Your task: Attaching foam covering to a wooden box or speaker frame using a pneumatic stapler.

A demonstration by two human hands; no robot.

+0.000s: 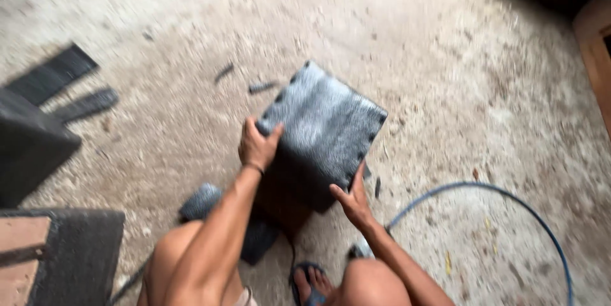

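While the dark padded stool [321,131] stands on the dusty floor [477,90], the left hand [257,145] grips its near-left edge and the right hand [352,201] clasps the near-right corner. I'd keep both grips even, so it doesn't tip.

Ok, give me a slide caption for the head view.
Both hands, left and right, grip a dark square cushioned seat on a dusty floor.

Light: soft, even daylight, moderately bright
Shadows: faint, short
Glare: grey sheen on the dark cushion [321,131]
Blur: motion smear throughout, perhaps strongest at left edge
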